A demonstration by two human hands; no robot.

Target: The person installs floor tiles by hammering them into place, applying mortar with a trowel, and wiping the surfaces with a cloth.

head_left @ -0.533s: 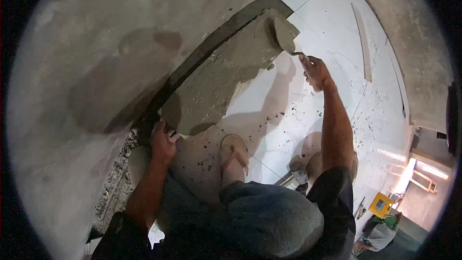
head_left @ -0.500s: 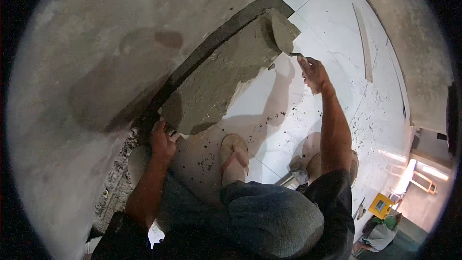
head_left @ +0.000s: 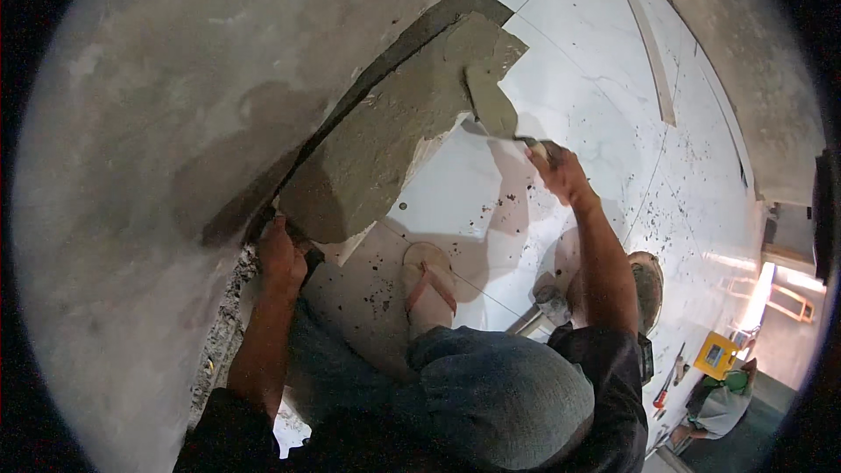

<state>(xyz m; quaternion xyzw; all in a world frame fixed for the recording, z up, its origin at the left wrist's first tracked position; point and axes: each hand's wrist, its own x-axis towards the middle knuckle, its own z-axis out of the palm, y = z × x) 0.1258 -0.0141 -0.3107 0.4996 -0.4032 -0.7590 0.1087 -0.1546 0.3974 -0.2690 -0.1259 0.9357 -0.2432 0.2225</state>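
Note:
Grey mortar (head_left: pixel 359 158) coats most of a long tile lying along the base of the bare wall, beside a dark strip (head_left: pixel 412 31). My right hand (head_left: pixel 556 171) grips a trowel by its handle, its coated blade (head_left: pixel 491 105) at the right edge of the mortar over white floor tiles (head_left: pixel 583 52). My left hand (head_left: pixel 285 254) is closed on the near left corner of the coated tile, beside rough broken rubble (head_left: pixel 223 324). What lies beneath its fingers is partly hidden.
My sandalled foot (head_left: pixel 429 289) is below the tile. A thin strip (head_left: pixel 648 52) lies on the floor at upper right. A bucket (head_left: pixel 646 289), a yellow case (head_left: pixel 716 352) and a screwdriver (head_left: pixel 666 390) are at right, near a crouching person (head_left: pixel 718 407). The wall (head_left: pixel 149 123) fills the left.
My right hand and trowel have moved down and slightly left from the tile's far end, pulling away from the wall. My left hand still holds the near corner, slightly shifted in view.

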